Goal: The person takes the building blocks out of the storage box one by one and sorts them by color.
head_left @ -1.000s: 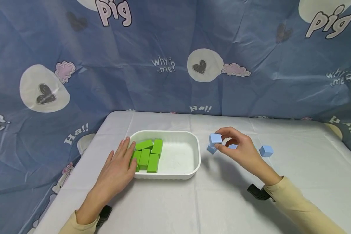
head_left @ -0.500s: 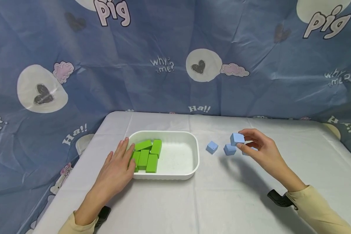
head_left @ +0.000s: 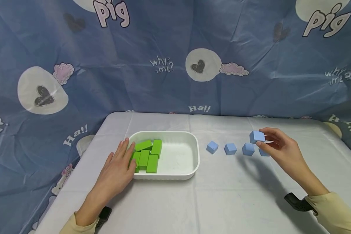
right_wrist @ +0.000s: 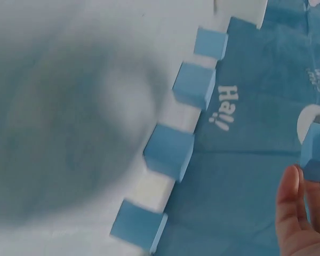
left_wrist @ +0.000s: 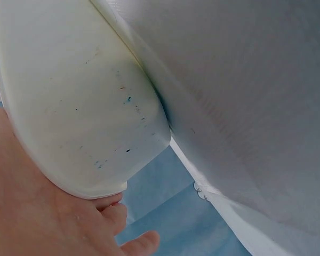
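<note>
My right hand (head_left: 283, 152) pinches a blue cube (head_left: 256, 137) between thumb and fingers, raised above the table. Under and behind that hand is another blue cube (head_left: 264, 152), partly hidden in the head view. In the right wrist view the pinched blue cube (right_wrist: 316, 154) shows at the right edge, apart from a row of several blue cubes (right_wrist: 169, 151) on the table. Fingers extended, my left hand (head_left: 114, 169) rests at the left end of a white tray (head_left: 179, 177). Several green blocks (head_left: 152, 163) lie inside the tray's left half, some partly covered by that hand.
To the right of the tray, blue cubes (head_left: 212, 147) stand spaced out in a line on the white tablecloth (head_left: 222, 201). A blue printed curtain (head_left: 152, 87) hangs behind the table's far edge.
My right hand has moved right with the pinched blue cube, passing over the row and uncovering cubes on the table. The left hand and tray have stayed put.
</note>
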